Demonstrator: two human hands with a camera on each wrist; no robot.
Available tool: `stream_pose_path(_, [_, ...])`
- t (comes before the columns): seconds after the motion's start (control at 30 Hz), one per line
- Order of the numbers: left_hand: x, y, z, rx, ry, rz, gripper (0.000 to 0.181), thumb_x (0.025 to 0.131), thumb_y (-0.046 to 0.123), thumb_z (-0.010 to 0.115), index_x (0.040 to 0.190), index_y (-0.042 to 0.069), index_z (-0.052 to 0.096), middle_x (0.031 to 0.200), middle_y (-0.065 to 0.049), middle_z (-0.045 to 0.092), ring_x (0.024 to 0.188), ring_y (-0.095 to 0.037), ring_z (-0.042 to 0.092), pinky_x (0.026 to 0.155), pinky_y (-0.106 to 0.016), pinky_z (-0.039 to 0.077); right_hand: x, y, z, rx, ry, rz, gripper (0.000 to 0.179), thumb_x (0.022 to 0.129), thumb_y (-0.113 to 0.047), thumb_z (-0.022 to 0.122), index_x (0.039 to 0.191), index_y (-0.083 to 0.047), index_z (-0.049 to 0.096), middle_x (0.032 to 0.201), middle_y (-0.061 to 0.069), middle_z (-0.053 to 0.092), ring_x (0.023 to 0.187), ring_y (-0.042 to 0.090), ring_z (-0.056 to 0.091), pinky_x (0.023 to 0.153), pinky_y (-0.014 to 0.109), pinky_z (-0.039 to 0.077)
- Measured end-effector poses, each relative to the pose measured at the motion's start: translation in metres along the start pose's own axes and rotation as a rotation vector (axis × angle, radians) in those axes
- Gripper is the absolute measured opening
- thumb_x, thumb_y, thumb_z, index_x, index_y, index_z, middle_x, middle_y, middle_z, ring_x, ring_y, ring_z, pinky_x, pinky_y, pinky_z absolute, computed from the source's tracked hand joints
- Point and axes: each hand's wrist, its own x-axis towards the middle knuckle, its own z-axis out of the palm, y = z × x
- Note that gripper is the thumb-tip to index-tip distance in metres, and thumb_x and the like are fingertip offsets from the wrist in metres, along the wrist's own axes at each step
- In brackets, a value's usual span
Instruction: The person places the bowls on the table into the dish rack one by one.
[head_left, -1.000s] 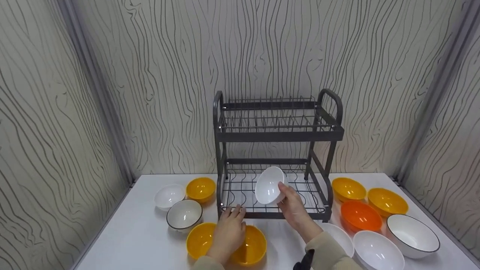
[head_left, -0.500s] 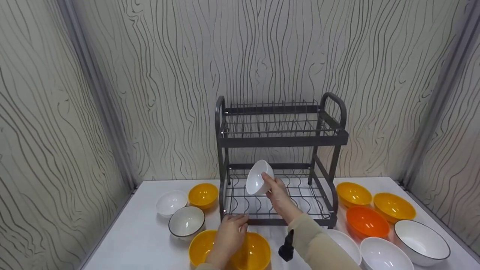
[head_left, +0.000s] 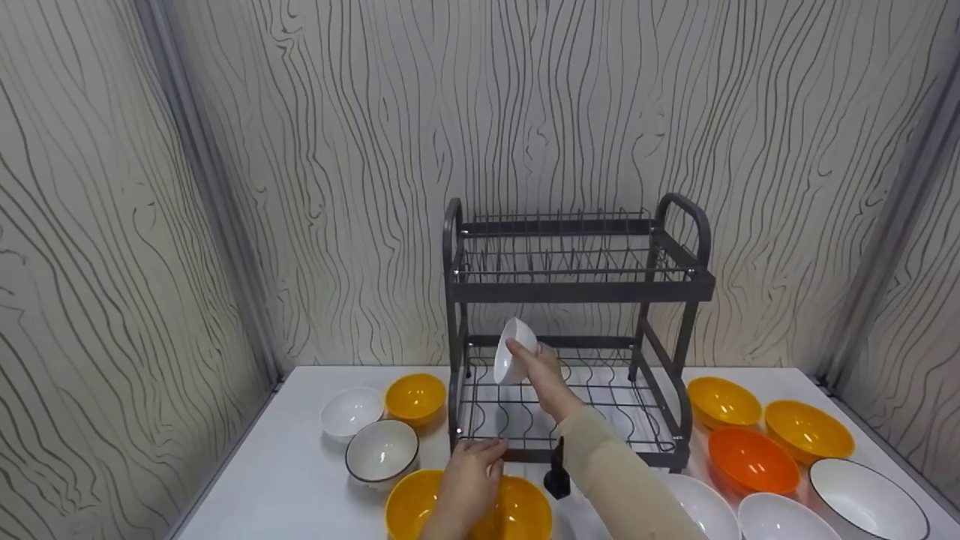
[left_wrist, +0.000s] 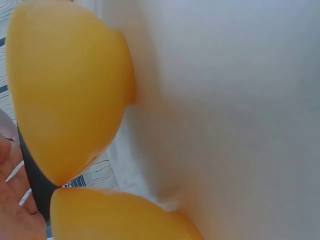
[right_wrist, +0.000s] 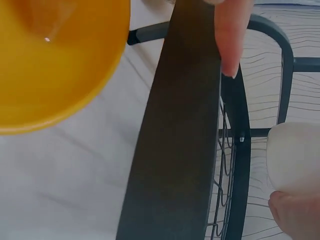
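Observation:
My right hand pinches a small white bowl, thumb on its side, tilted nearly on edge over the lower tier of a dark two-tier dish rack. In the right wrist view that bowl shows at the right, with a thumb at its edge. My left hand rests its fingers on the rack's lower front rail. One straight finger reaches past the rail's edge. Two yellow bowls stand under and beside the left hand, which partly hides them.
On the left stand a white bowl, a yellow bowl and a dark-rimmed white bowl. To the right are two yellow bowls, an orange bowl, a large dark-rimmed bowl and two white bowls. Patterned panels enclose the table.
My right hand has moved left with the white bowl and turned it more on edge. The left hand stays at the front rail, its fingers now more bent. The head view has shifted slightly.

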Motion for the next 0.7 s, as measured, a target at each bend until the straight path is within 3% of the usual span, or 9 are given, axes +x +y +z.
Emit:
stream_pose_path(0.17, [0.000, -0.002, -0.001, -0.022, -0.009, -0.005, 0.031, 0.089, 0.015, 0.059, 0.119, 0.018, 0.064, 0.123, 0.002, 0.061, 0.115, -0.022, 0.051, 0.099, -0.048, 0.043, 0.005, 0.002, 0.005, -0.060, -0.019, 0.030, 0.088, 0.084, -0.057, 0.055, 0.140, 0.002, 0.022, 0.136, 0.023, 0.040, 0.127, 0.037, 0.041, 0.109, 0.051, 0.032])
stream_pose_path(0.33, [0.002, -0.003, -0.003, -0.073, -0.020, -0.029, 0.034, 0.086, 0.010, 0.060, 0.120, 0.016, 0.063, 0.124, -0.001, 0.060, 0.117, -0.025, 0.049, 0.100, -0.050, 0.041, 0.012, 0.005, 0.011, -0.049, -0.029, 0.031, 0.089, 0.085, -0.053, 0.056, 0.141, 0.004, 0.018, 0.137, 0.025, 0.038, 0.127, 0.039, 0.040, 0.108, 0.052, 0.033])
stream_pose_path(0.7, [0.002, -0.002, 0.001, -0.182, -0.075, -0.116, 0.036, 0.084, 0.005, 0.062, 0.119, 0.016, 0.064, 0.123, -0.001, 0.059, 0.112, -0.023, 0.049, 0.100, -0.054, 0.041, 0.023, 0.018, 0.019, -0.139, 0.049, 0.129, 0.097, 0.081, -0.058, 0.058, 0.143, 0.002, 0.015, 0.137, 0.026, 0.038, 0.126, 0.040, 0.041, 0.105, 0.054, 0.035])
